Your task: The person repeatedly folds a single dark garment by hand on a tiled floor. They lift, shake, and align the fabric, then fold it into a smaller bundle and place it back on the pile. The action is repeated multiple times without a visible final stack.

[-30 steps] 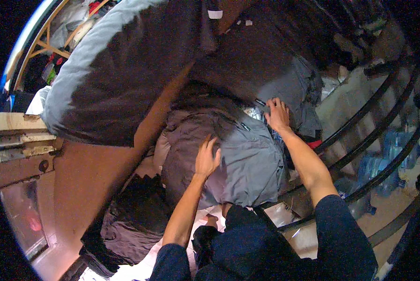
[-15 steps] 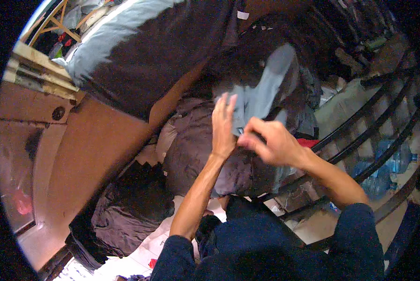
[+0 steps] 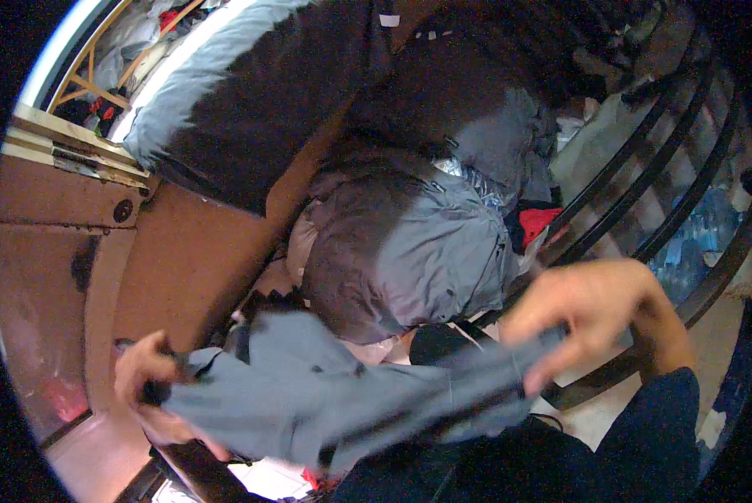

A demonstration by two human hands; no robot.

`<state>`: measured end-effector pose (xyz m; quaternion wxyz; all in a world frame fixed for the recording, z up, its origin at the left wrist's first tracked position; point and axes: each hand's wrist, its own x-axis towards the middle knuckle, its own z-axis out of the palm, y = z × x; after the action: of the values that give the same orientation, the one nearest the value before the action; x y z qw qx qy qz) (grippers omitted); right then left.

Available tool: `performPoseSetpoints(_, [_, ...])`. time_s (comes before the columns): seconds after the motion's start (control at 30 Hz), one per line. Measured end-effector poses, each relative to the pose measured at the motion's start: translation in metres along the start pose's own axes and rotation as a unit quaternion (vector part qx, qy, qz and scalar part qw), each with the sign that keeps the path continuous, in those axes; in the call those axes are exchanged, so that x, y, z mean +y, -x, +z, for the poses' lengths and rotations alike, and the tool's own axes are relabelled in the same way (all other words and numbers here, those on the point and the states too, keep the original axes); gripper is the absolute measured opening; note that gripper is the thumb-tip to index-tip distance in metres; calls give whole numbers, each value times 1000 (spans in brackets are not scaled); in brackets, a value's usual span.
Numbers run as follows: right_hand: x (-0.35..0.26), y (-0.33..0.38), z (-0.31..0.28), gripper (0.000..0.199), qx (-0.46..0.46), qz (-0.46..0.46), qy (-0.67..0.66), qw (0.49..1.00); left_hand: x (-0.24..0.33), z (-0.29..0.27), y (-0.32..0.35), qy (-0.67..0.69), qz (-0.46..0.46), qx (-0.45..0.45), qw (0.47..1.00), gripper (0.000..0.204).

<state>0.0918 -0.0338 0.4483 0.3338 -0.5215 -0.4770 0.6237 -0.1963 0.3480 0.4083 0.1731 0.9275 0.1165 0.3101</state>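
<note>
I hold a grey garment (image 3: pixel 334 398) stretched out between both hands, low in the view and blurred by motion. My left hand (image 3: pixel 145 377) grips its left end near the brown surface. My right hand (image 3: pixel 590 314) pinches its right end, above my dark blue sleeve (image 3: pixel 644 436). Just beyond the garment lies a heap of grey and dark folded clothes (image 3: pixel 409 243).
A brown panel (image 3: pixel 174 268) runs along the left. A large grey and dark cloth (image 3: pixel 250 101) hangs across the top. Black curved bars (image 3: pixel 669 176) stand at the right, with a red item (image 3: pixel 539 222) beside the heap. More clothing (image 3: pixel 493 134) piles up behind.
Both hands left the heap, lifted a grey garment from it, and pulled it down toward me, spreading apart: left hand to the lower left, right hand to the right.
</note>
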Motion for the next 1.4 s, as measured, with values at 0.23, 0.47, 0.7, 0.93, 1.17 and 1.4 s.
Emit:
performPoseSetpoints(0.23, [299,18,11,55,392,239,-103,882,-77,280,-66,186,126,-252,941,20])
performPoseSetpoints(0.47, [460,23,-5,39,590,445,181,649,-74,624,-11,-78,21,-386,919,61])
performPoseSetpoints(0.7, [467,-19,-23,123,591,457,116,654,-44,618,-30,-73,107,-543,830,153])
performPoseSetpoints(0.93, [447,-18,-37,120,455,546,141,690,-36,655,-77,-118,131,-623,762,140])
performPoseSetpoints(1.17, [456,-18,10,97,531,345,66,771,-100,574,-22,-108,227,-455,854,50])
performPoseSetpoints(1.4, [311,3,-53,72,379,179,43,907,-136,434,-30,40,59,-386,920,49])
